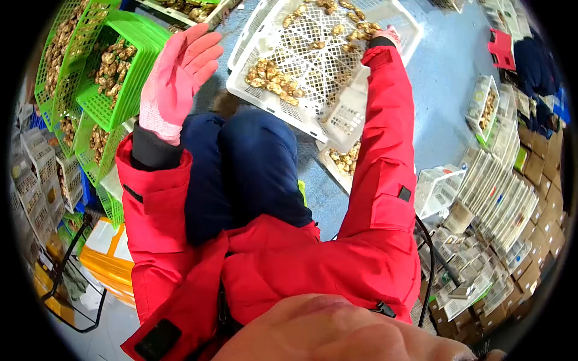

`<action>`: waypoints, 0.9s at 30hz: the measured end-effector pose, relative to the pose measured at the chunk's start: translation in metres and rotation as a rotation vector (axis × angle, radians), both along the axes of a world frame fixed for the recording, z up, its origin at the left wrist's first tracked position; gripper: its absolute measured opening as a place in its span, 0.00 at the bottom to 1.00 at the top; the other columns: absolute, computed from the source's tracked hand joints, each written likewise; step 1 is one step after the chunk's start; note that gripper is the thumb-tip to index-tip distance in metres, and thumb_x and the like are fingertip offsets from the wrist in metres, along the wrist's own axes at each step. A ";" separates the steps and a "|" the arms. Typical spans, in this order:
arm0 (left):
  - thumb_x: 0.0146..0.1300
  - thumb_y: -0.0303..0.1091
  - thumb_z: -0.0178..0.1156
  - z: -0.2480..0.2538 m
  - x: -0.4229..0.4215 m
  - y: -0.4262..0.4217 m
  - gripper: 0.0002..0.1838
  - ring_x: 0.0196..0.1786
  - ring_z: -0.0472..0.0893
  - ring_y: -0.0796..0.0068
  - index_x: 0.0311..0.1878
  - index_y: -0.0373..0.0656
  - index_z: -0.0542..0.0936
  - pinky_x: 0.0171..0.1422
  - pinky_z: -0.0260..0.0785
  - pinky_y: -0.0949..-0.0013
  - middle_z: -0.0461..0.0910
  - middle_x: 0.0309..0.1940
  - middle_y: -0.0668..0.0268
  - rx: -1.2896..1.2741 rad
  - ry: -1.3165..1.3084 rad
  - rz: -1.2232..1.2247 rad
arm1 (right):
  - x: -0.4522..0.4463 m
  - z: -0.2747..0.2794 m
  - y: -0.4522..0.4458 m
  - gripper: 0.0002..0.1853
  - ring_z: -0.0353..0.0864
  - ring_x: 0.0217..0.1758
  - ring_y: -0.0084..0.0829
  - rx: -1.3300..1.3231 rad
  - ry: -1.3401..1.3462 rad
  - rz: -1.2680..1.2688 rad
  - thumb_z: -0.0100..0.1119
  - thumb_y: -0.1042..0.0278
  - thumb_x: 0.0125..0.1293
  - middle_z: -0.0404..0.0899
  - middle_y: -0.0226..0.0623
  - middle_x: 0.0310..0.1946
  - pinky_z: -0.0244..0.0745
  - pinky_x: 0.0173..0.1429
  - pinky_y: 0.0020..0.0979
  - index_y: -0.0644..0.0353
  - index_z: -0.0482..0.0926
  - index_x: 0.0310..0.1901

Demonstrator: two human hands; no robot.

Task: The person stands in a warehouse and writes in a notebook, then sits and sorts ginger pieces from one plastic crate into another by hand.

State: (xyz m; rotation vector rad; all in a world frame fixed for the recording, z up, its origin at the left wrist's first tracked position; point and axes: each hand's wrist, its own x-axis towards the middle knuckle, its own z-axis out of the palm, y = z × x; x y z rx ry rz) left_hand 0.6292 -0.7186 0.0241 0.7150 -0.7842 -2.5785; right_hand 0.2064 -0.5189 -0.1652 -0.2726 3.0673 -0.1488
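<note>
Before my knees a white lattice crate [265, 103] holds brown, yellowish shellfish-like lumps. One cluster of the lumps [274, 79] lies at its near left, and others are scattered toward the far side. My left hand [180, 78], in a pink glove, is raised left of the crate, palm showing and fingers stretched out, with nothing in it. At the crate's far right side, my right hand [389, 37] reaches among several lumps [363, 31]; its fingers are mostly hidden. A small translucent white tub [346, 117] leans at the crate's near right corner.
Green baskets [123, 78] full of similar lumps stand stacked at my left. A white container of lumps [343, 161] sits beneath the tub. Stacked white crates [497, 195] and cardboard boxes [545, 174] line the right. A yellow-wrapped box [108, 259] stands at lower left.
</note>
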 end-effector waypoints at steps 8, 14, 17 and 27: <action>0.70 0.43 0.42 0.003 0.013 -0.011 0.24 0.50 0.77 0.68 0.61 0.35 0.65 0.53 0.71 0.71 0.74 0.53 0.55 -0.057 -0.125 0.096 | -0.055 -0.049 -0.020 0.21 0.79 0.51 0.28 0.471 -0.160 -0.077 0.66 0.55 0.50 0.80 0.31 0.46 0.74 0.50 0.28 0.54 0.81 0.46; 0.70 0.44 0.42 0.006 -0.001 -0.003 0.24 0.51 0.77 0.69 0.60 0.35 0.65 0.54 0.70 0.71 0.74 0.53 0.55 -0.075 -0.128 0.037 | -0.047 -0.040 -0.013 0.21 0.80 0.47 0.28 0.535 -0.246 0.108 0.68 0.53 0.49 0.81 0.33 0.43 0.76 0.46 0.28 0.56 0.81 0.43; 0.70 0.43 0.42 0.004 -0.001 -0.002 0.24 0.52 0.77 0.68 0.60 0.35 0.65 0.55 0.69 0.70 0.74 0.53 0.55 -0.076 -0.132 0.029 | -0.038 -0.045 -0.013 0.18 0.81 0.46 0.29 0.616 -0.215 0.139 0.65 0.56 0.51 0.82 0.35 0.42 0.77 0.44 0.29 0.56 0.81 0.43; 0.70 0.45 0.42 0.003 -0.020 0.009 0.24 0.52 0.76 0.68 0.58 0.35 0.68 0.56 0.68 0.70 0.74 0.51 0.56 -0.123 -0.145 0.011 | 0.010 0.010 0.008 0.20 0.76 0.34 0.23 -1.501 -0.833 0.116 0.57 0.73 0.60 0.79 0.30 0.37 0.73 0.39 0.24 0.60 0.72 0.55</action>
